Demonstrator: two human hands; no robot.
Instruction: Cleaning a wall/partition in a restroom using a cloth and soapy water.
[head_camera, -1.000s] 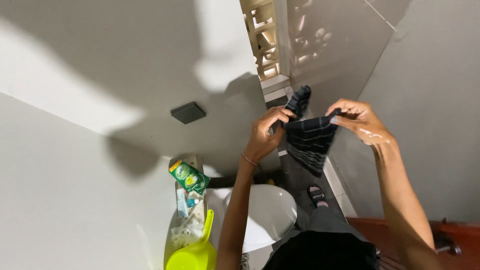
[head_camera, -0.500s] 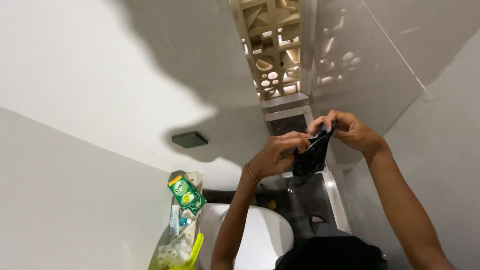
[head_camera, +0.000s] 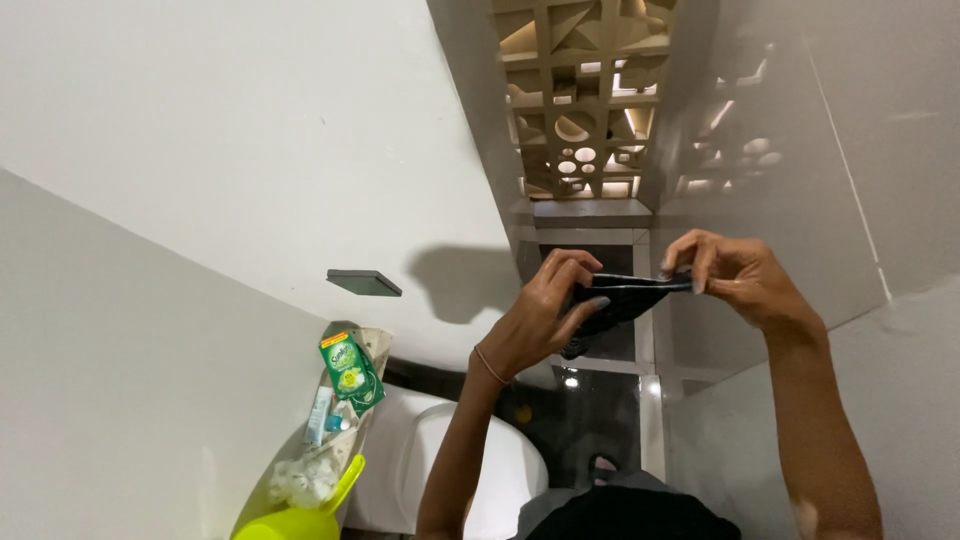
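Took the white toilet (head_camera: 470, 470) as the marker. Noted dark clothing (head_camera: 630, 515) at the frame's bottom edge, just right of the toilet, and a yellow-green plastic jug (head_camera: 300, 518) just left of it. Found a narrow ledge (head_camera: 372, 338) left of the toilet and a little beyond it, loaded with white crumpled bits (head_camera: 300, 478), a small tube (head_camera: 320, 415) and a green pouch (head_camera: 350, 368). Spotted a sandal (head_camera: 600, 465) on the dark wet floor (head_camera: 590, 410), right of the toilet.

Above and beyond the toilet, found both hands raised in the air. Saw the left hand (head_camera: 545, 310), a thin band at its wrist, curled with thumb and fingertips pinching the near end of a dark cloth (head_camera: 625, 298). Saw the right hand (head_camera: 735, 278) pinching the other end between thumb and bent fingers. Found the cloth drawn out between them as a flat, narrow, gathered strip, resting on nothing.

Judged the cloth already bunched or folded down small, but not yet set down or hung anywhere; could not tell whether folded neatly.

Farther off, beyond the toilet, noted a grey square plate (head_camera: 365, 283) on the white wall and, farthest, a pale lattice screen (head_camera: 590, 100).
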